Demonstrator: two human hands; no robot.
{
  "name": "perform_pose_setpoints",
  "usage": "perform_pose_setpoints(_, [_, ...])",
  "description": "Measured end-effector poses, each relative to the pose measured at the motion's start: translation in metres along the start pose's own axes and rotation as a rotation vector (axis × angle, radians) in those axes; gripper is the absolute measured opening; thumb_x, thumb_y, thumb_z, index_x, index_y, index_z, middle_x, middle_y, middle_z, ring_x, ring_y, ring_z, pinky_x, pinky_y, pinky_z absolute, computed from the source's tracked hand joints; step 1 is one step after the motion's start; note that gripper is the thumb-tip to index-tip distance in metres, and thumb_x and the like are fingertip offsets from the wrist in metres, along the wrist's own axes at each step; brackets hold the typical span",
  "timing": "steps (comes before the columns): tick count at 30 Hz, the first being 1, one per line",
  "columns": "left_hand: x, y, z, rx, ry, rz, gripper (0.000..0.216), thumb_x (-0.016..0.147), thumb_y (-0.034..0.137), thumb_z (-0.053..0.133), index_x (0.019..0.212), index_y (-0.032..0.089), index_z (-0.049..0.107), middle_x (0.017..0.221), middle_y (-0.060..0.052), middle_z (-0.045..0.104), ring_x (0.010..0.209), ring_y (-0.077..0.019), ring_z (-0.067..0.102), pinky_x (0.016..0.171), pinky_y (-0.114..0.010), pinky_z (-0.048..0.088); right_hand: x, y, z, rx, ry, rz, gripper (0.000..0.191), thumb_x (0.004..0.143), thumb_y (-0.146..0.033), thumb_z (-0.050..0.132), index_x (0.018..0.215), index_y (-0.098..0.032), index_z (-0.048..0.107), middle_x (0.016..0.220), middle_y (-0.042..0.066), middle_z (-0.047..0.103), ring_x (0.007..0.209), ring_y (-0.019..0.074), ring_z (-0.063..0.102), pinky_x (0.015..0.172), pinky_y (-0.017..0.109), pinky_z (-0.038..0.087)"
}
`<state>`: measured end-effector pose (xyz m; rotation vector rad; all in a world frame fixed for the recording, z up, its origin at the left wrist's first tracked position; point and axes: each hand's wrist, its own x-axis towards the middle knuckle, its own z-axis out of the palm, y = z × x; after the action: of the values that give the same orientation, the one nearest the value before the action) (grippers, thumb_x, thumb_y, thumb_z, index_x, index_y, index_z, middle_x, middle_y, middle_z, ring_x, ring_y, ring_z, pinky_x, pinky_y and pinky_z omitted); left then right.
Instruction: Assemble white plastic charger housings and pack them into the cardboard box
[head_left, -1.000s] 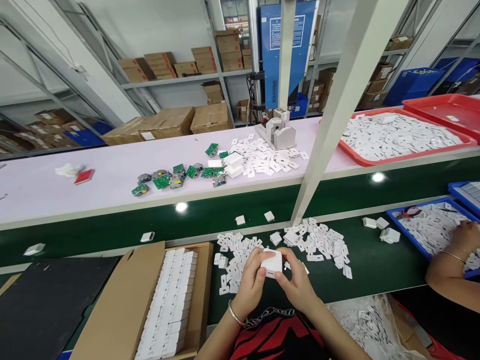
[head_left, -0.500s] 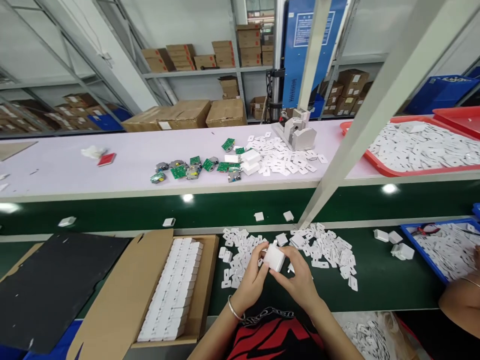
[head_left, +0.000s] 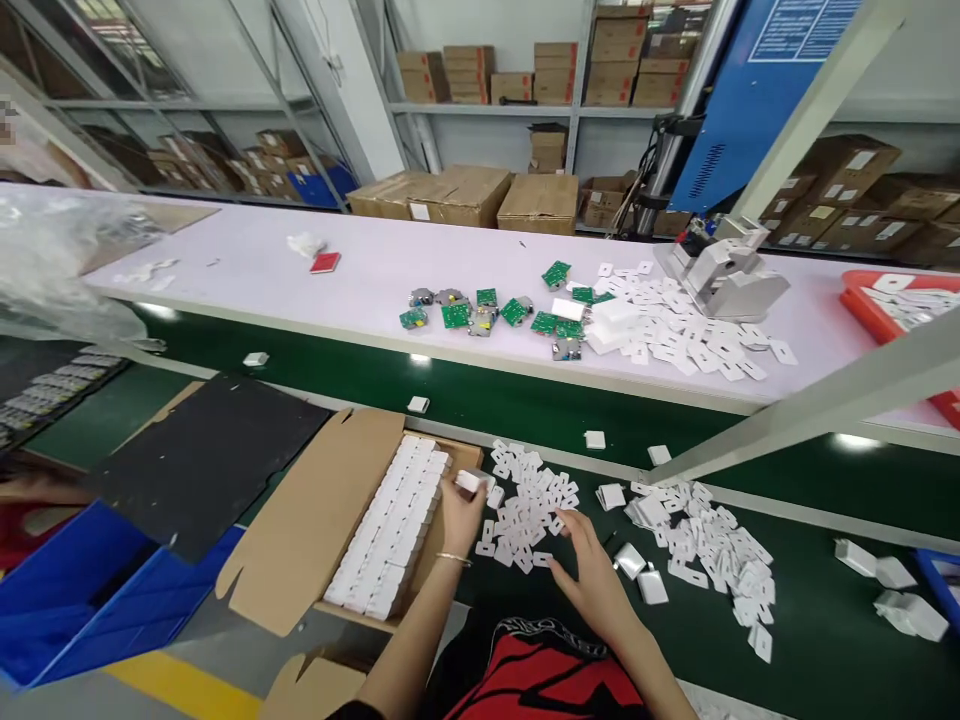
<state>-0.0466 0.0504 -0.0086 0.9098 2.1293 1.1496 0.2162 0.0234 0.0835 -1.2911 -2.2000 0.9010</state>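
My left hand (head_left: 459, 513) pinches a small white charger housing (head_left: 470, 482) at the right rim of an open cardboard box (head_left: 300, 530). Rows of white housings (head_left: 390, 530) fill that box. My right hand (head_left: 586, 562) hovers with spread fingers over the green bench, beside a heap of small white plastic plates (head_left: 525, 505). It holds nothing. A second heap of white plates (head_left: 701, 535) lies to its right, with two loose plates (head_left: 641, 575) just off my right fingertips.
A green conveyor belt (head_left: 525, 405) carries single white housings. Beyond it the white table (head_left: 247, 270) holds green circuit boards (head_left: 487, 312), white plates and a grey fixture (head_left: 720, 280). A black sheet (head_left: 202, 460) and blue bins (head_left: 90, 590) lie left; cardboard boxes fill the shelves behind.
My view swung left. My left hand carried the white housing from between both hands over to the box. My right hand let go and spread open over the plates.
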Motion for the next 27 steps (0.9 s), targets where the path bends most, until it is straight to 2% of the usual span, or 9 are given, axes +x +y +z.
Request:
perform_pose_setpoints(3, [0.055, -0.03, -0.016, 0.128, 0.083, -0.038, 0.043, 0.088, 0.039, 0.068, 0.122, 0.017, 0.055, 0.116, -0.017, 0.07, 0.117, -0.0352, 0.067, 0.099, -0.055, 0.053, -0.001, 0.004, 0.004, 0.008, 0.002, 0.08, 0.049, 0.106, -0.03, 0.049, 0.154, -0.034, 0.039, 0.144, 0.013, 0.053, 0.114, 0.0241, 0.07, 0.089, 0.037, 0.065])
perform_pose_setpoints(5, [0.081, -0.045, -0.018, 0.19, 0.097, -0.019, 0.041, 0.082, 0.036, 0.074, 0.116, 0.019, 0.061, 0.131, -0.019, 0.067, 0.136, -0.04, 0.054, 0.112, -0.063, 0.04, -0.002, 0.009, 0.007, 0.001, -0.008, 0.124, 0.046, 0.106, -0.03, 0.048, 0.151, -0.034, 0.041, 0.143, 0.013, 0.053, 0.11, 0.0232, 0.071, 0.081, 0.034, 0.066])
perform_pose_setpoints(7, [0.099, -0.058, -0.013, 0.278, 0.099, 0.029, 0.039, 0.08, 0.035, 0.077, 0.113, 0.019, 0.066, 0.146, -0.02, 0.059, 0.147, -0.041, 0.042, 0.12, -0.065, 0.028, -0.003, 0.013, 0.01, -0.01, -0.023, 0.158, 0.043, 0.106, -0.031, 0.048, 0.148, -0.035, 0.044, 0.143, 0.013, 0.052, 0.109, 0.0231, 0.071, 0.077, 0.032, 0.066])
perform_pose_setpoints(11, [0.124, -0.083, 0.004, 0.562, 0.098, 0.141, 0.045, 0.085, 0.043, 0.072, 0.121, 0.017, 0.069, 0.151, -0.022, 0.055, 0.143, -0.0408, 0.046, 0.12, -0.065, 0.027, 0.0, 0.015, 0.016, -0.03, -0.054, 0.206, 0.04, 0.106, -0.032, 0.047, 0.146, -0.034, 0.047, 0.143, 0.013, 0.052, 0.108, 0.0232, 0.072, 0.076, 0.032, 0.066])
perform_pose_setpoints(14, [0.136, -0.097, 0.011, 0.603, 0.122, 0.111, 0.067, 0.086, 0.048, 0.069, 0.14, 0.01, 0.058, 0.154, -0.028, 0.05, 0.146, -0.0432, 0.043, 0.12, -0.066, 0.028, 0.005, 0.012, 0.021, -0.039, -0.074, 0.212, 0.039, 0.105, -0.03, 0.047, 0.144, -0.033, 0.048, 0.139, 0.012, 0.055, 0.106, 0.0229, 0.073, 0.077, 0.033, 0.065])
perform_pose_setpoints(17, [0.142, -0.1, 0.013, 0.665, 0.14, 0.09, 0.092, 0.083, 0.055, 0.069, 0.155, 0.005, 0.041, 0.163, -0.031, 0.039, 0.154, -0.0448, 0.032, 0.123, -0.066, 0.024, 0.009, 0.01, 0.025, -0.048, -0.096, 0.212, 0.04, 0.105, -0.029, 0.049, 0.144, -0.033, 0.048, 0.136, 0.012, 0.057, 0.103, 0.0231, 0.074, 0.078, 0.034, 0.066])
perform_pose_setpoints(22, [0.148, -0.088, 0.01, 0.789, 0.13, 0.044, 0.113, 0.08, 0.064, 0.07, 0.164, 0.004, 0.027, 0.173, -0.032, 0.015, 0.162, -0.0469, 0.012, 0.127, -0.065, 0.015, 0.014, 0.012, 0.031, -0.058, -0.163, 0.237, 0.04, 0.104, -0.029, 0.05, 0.144, -0.033, 0.048, 0.135, 0.013, 0.058, 0.103, 0.0244, 0.075, 0.075, 0.034, 0.066])
perform_pose_setpoints(25, [0.154, -0.083, 0.009, 0.805, 0.067, -0.08, 0.119, 0.077, 0.065, 0.073, 0.167, 0.007, 0.021, 0.174, -0.032, 0.015, 0.162, -0.0496, 0.011, 0.125, -0.07, 0.016, 0.016, 0.014, 0.032, -0.057, -0.2, 0.244, 0.04, 0.104, -0.029, 0.05, 0.145, -0.033, 0.048, 0.136, 0.013, 0.058, 0.105, 0.0247, 0.075, 0.078, 0.035, 0.066])
perform_pose_setpoints(27, [0.157, -0.083, 0.009, 0.807, 0.062, -0.124, 0.113, 0.08, 0.063, 0.07, 0.167, 0.009, 0.024, 0.173, -0.031, 0.02, 0.161, -0.0487, 0.016, 0.123, -0.069, 0.022, 0.017, 0.016, 0.032, -0.058, -0.218, 0.25, 0.041, 0.104, -0.029, 0.051, 0.145, -0.033, 0.048, 0.137, 0.013, 0.058, 0.105, 0.0246, 0.075, 0.078, 0.035, 0.066])
